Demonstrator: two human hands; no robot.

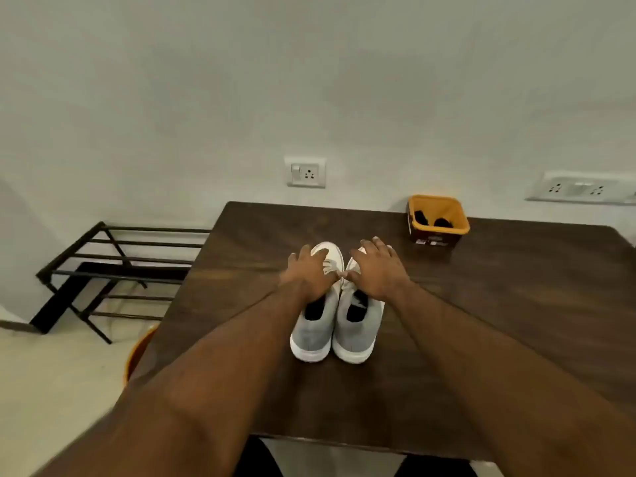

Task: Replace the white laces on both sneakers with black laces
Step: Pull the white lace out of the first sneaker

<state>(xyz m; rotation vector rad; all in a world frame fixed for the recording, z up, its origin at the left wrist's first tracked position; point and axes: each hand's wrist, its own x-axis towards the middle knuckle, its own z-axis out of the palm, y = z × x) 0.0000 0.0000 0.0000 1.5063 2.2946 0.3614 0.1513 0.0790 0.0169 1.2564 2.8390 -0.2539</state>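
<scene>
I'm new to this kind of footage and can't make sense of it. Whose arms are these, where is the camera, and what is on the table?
There is no machine here. The camera sits on a person's head and looks forward and down, so the two bare arms reaching out are that person's own.

On the dark wooden table stands a pair of grey sneakers, the left sneaker and the right sneaker, heels toward the camera, still with white laces.

The left hand and the right hand lie with spread fingers over the sneakers' front halves. Neither plainly grips anything.

At the far edge sits a yellow tub with dark items inside, possibly the black laces; that is too small to tell.
</scene>
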